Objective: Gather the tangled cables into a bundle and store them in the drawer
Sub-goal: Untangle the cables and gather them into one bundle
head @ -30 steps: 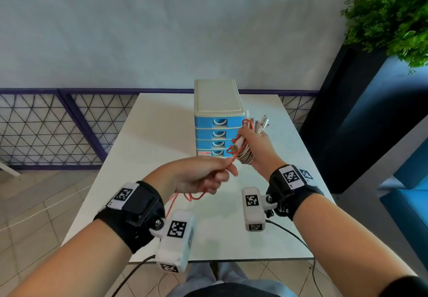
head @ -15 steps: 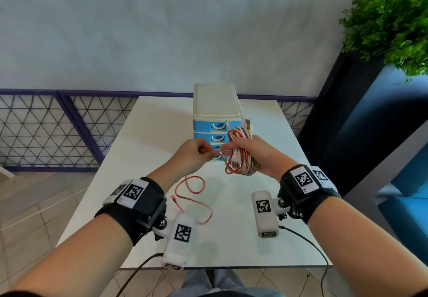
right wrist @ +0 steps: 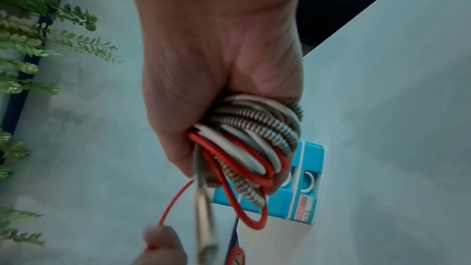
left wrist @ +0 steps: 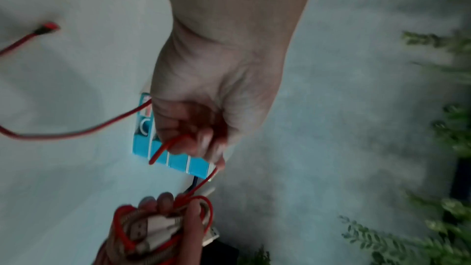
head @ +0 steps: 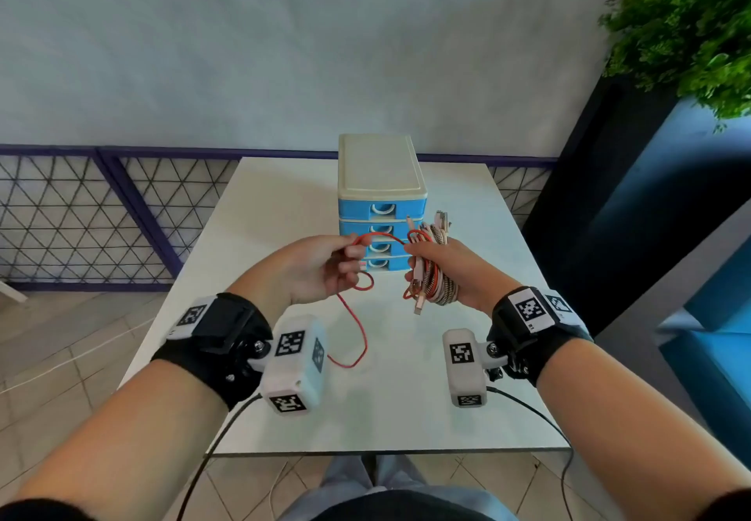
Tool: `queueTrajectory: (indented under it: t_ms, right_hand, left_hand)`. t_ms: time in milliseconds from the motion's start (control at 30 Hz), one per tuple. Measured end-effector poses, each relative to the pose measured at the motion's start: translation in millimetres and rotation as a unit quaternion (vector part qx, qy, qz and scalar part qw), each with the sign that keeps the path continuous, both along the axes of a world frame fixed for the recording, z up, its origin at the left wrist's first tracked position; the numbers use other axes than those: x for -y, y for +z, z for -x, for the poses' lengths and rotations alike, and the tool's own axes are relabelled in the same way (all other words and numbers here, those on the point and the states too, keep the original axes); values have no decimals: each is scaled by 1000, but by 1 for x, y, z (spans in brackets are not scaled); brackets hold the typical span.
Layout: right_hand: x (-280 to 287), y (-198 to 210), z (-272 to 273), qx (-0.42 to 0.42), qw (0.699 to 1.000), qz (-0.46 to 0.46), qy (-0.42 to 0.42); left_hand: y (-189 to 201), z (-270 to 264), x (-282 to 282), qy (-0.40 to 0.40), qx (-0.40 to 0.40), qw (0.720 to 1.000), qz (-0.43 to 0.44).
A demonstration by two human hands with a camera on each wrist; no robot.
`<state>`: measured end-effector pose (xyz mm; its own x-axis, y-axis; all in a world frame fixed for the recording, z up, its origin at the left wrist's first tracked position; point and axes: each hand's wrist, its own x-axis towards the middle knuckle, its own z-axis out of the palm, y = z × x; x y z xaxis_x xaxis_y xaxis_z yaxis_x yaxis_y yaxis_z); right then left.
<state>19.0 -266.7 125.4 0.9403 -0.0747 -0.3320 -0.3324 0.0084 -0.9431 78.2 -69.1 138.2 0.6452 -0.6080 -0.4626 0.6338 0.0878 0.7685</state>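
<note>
R hand (head: 455, 272) fist grips cable bundle (head: 433, 276), above table (head: 284, 203), at 6 o'clock of drawer unit (head: 382, 203). L hand (head: 313, 272) at 9 o'clock pinches red cable (head: 357, 333).

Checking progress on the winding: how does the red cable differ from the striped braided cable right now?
The red cable is thin and smooth; the striped braided cable is thicker and banded. The red cable is only partly coiled, its loose tail trailing onto the table through the left hand; the striped braided cable is wholly wound inside the bundle. Both are gripped in the right hand.
</note>
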Motion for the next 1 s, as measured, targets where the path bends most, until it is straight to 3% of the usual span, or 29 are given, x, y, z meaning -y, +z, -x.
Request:
queueTrajectory:
  t_ms: [133,367,500,700,833,933,1000]
  right_hand:
    - [-6,-5,0,2,1000,17,11]
    - [-17,-5,5,7,987,-134,86]
    - [-21,-1,9,-3,981,-164,106]
    - [-18,-5,3,15,994,-97,37]
    - [-12,-10,-6,36,995,-51,-78]
    - [-2,-7,-12,59,980,-96,-163]
    - [5,-2,-14,77,965,-155,-199]
  left_hand:
    - [3,16,11,-37,33,997,59]
    - [-1,29,32,-55,83,994,-47]
    - [-1,34,37,-50,112,989,-79]
    - [3,37,37,-61,181,967,-171]
    - [5,36,30,-104,163,970,-146]
    - [-2,36,18,-177,120,973,-93]
    - [-11,37,8,-251,107,958,-93]
